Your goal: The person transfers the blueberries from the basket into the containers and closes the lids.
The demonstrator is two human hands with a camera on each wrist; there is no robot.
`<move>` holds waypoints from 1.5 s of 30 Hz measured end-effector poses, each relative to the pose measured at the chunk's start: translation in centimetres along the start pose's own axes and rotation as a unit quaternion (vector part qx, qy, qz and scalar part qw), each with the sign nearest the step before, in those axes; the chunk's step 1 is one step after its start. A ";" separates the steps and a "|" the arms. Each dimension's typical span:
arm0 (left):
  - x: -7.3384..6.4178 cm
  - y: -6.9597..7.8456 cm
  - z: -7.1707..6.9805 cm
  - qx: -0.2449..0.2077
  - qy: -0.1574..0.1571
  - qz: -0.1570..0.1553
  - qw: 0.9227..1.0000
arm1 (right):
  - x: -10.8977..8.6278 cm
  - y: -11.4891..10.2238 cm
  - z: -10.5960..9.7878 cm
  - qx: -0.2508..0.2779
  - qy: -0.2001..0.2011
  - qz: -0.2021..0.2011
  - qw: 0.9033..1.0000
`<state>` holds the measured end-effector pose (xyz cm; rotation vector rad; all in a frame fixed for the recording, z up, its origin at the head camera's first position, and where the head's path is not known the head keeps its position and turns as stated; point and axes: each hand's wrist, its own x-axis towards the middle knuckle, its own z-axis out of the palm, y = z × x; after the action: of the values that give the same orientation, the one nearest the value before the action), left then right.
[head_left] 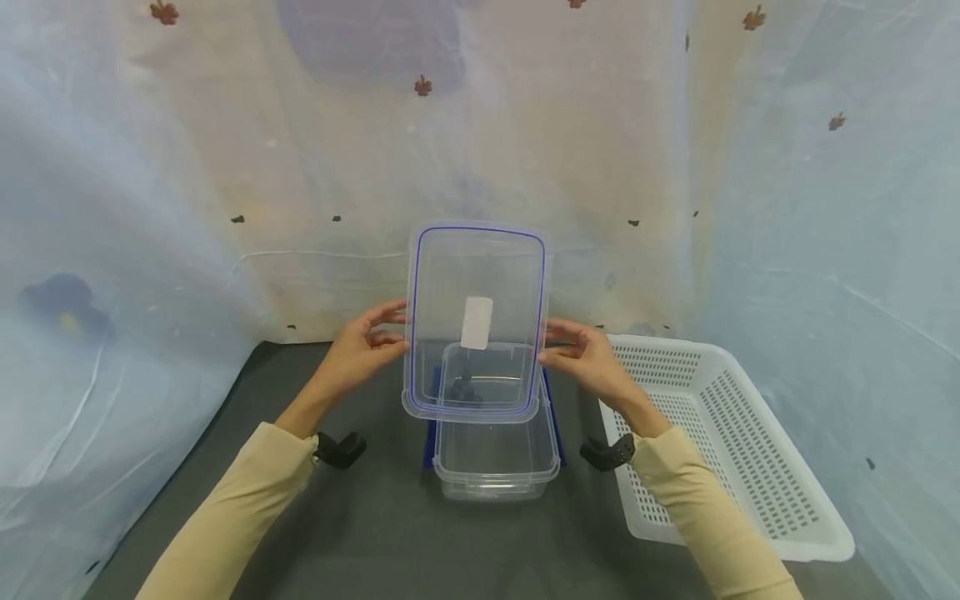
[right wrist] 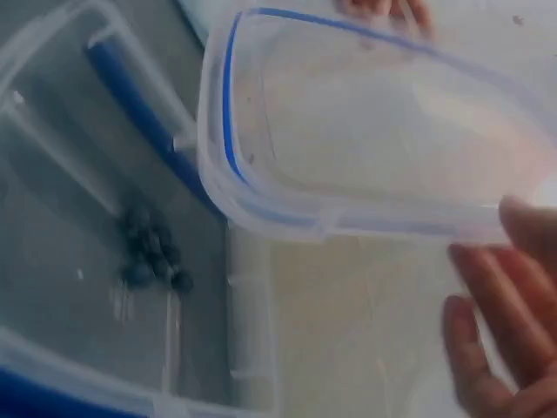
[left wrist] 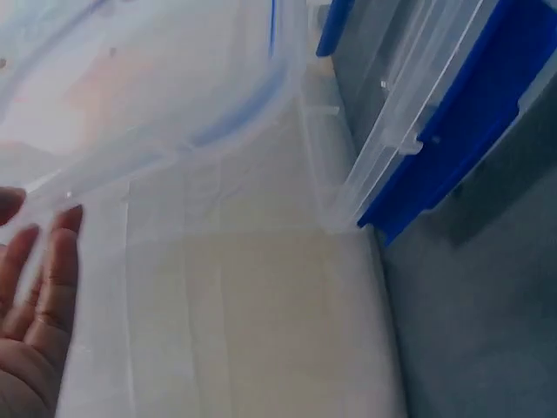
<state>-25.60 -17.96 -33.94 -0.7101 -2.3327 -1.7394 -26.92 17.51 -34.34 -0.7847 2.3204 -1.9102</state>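
Note:
A clear plastic lid with a blue seal line and a white label is raised, steeply tilted, above a clear food container. My left hand pinches the lid's left edge between thumb and fingers. At the right edge my right hand pinches it the same way. The container stands on the dark table with blue side clips hanging along its long sides. Inside lies a small cluster of dark, round pieces, partly veiled by the lid in the head view.
A white perforated plastic basket sits on the table to the right, beside my right forearm. Pale plastic sheeting with small leaf marks hangs behind the table and at both sides. Black bands are on both wrists.

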 end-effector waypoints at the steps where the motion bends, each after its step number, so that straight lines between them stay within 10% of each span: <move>1: 0.1 0.2 0.1 0.011 0.002 0.025 1.000 | 0.0 0.0 -0.2 -0.017 -0.002 -0.020 1.000; 4: 0.5 0.3 0.2 0.071 -0.001 0.117 0.991 | 0.0 0.0 -0.8 -0.062 -0.008 -0.097 0.993; 7: 0.9 0.2 0.2 0.141 -0.011 0.219 0.965 | 0.0 0.4 -1.2 -0.144 0.007 -0.174 0.974; 13: 1.8 -1.0 0.4 0.227 -0.043 0.351 0.907 | 0.2 1.4 -2.1 -0.320 0.008 -0.307 0.896; 20: 2.5 -2.8 1.4 0.298 -0.065 0.405 0.862 | 0.9 1.9 -2.8 -0.451 -0.061 -0.400 0.796; 33: 2.5 -5.8 4.1 0.423 -0.151 0.438 0.779 | 2.2 3.3 -3.0 -0.655 -0.205 -0.366 0.629; 36: 2.3 -6.6 4.5 0.442 -0.173 0.425 0.771 | 2.2 3.9 -2.8 -0.679 -0.219 -0.368 0.597; 39: 2.4 -7.4 4.7 0.458 -0.181 0.409 0.768 | 2.3 4.3 -2.5 -0.684 -0.228 -0.364 0.590; 45: 2.4 -9.1 5.0 0.476 -0.184 0.395 0.764 | 2.6 5.0 -1.8 -0.673 -0.235 -0.353 0.607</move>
<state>-31.05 -14.59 -42.44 -1.5193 -2.1442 -0.0008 -31.59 18.70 -37.79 -2.0731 2.7995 0.6596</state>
